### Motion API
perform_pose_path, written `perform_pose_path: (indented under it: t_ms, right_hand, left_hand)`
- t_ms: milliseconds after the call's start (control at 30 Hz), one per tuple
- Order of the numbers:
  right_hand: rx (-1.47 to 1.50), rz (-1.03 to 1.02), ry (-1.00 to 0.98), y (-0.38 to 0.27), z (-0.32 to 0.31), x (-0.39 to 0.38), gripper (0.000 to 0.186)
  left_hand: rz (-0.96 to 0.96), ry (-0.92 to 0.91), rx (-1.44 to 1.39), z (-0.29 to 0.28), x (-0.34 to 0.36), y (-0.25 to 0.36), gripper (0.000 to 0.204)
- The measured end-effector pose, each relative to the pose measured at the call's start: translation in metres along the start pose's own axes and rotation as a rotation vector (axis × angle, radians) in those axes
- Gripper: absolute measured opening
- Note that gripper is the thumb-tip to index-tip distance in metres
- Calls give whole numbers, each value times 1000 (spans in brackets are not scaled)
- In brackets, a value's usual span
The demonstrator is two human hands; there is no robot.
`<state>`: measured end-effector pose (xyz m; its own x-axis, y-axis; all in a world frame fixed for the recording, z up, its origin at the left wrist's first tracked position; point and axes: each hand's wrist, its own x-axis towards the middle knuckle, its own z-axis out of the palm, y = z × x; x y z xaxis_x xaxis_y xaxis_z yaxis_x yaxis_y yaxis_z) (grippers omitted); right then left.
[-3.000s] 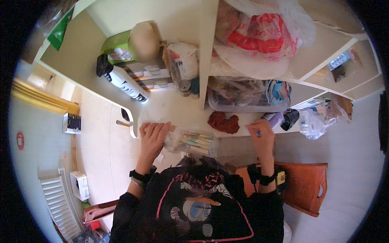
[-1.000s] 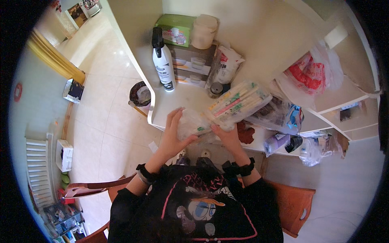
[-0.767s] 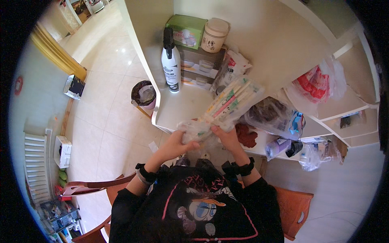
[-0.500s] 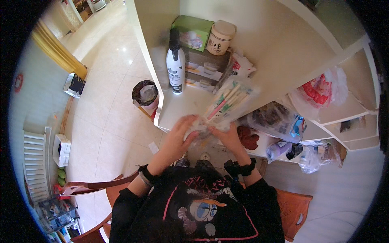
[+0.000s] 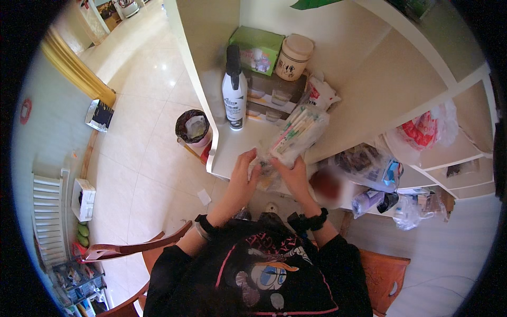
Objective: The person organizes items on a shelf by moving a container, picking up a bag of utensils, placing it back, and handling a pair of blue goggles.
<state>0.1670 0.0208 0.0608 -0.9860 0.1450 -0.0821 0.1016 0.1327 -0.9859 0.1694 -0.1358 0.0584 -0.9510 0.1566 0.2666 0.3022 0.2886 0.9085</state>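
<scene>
Both my hands hold the gathered end of a clear plastic bag (image 5: 301,134) of slim wrapped sticks, white with green and pink marks. Its filled end slants up and right over the white shelf. My left hand (image 5: 246,171) pinches the crumpled plastic at the left. From the right, my right hand (image 5: 291,175) grips the bag near its lower end, thumb on top. Just behind the bag lies a white and red plastic packet (image 5: 322,94). A white spray bottle (image 5: 234,95) with a black top stands upright to the left.
A green box (image 5: 257,50) and a cream lidded jar (image 5: 294,57) rest on stacked boxes at the back. On the right are a plastic-wrapped container (image 5: 364,164) and a red-and-white bag (image 5: 422,127). A lined bin (image 5: 193,128) stands on the floor, left; wooden chairs (image 5: 383,277) are near me.
The bag has tilted further right and lies lower, its sticks now sharper to see. My hands still grip its end. The whole view has shifted slightly.
</scene>
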Motion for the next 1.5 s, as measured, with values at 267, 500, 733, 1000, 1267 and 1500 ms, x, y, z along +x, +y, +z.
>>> perform_pose_path:
  t_ms: [267, 500, 733, 1000, 1267, 1500]
  right_hand:
    - [11, -74, -64, 6, 6, -9, 50]
    - [-97, -115, -201, 12, -18, -10, 53]
    - [-45, 98, -409, 19, -28, -13, 66]
    - [48, 129, -393, 26, -18, -5, 54]
    - [-201, -133, -33, 23, 6, 46, 46]
    - [-517, -333, 290, 44, 52, 82, 46]
  left_hand:
    - [-89, -125, -33, 9, 10, -1, 41]
    - [-284, -312, -120, 4, 16, 6, 44]
    - [-246, -200, -370, 16, 0, -12, 47]
    - [-187, -131, -371, 22, 0, -44, 48]
    - [-103, -13, -212, 23, 54, -53, 47]
    - [-112, 92, -245, 37, 65, -40, 47]
